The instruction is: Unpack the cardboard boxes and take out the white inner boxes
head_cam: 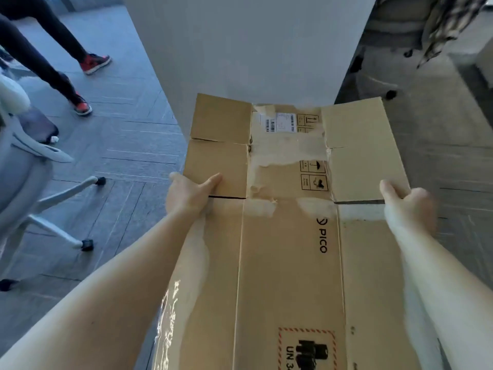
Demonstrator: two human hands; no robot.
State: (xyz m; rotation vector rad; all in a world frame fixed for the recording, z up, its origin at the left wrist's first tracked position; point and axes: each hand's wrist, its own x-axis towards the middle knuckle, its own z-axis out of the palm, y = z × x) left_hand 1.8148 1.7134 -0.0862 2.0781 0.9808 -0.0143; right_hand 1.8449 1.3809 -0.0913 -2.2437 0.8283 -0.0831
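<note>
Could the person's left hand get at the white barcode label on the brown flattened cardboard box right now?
Probably not at once: the left hand grips the brown flattened cardboard box, though nothing covers the white barcode label.

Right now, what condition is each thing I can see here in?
cardboard box: flattened, flaps spread out, tape torn off in patches, held up by both sides.
left hand: grips the box's left edge, thumb on top.
right hand: grips the box's right edge, thumb on top.
shipping label: stuck on, partly torn at its edge.
office chair: standing on its castors, unoccupied.
</note>
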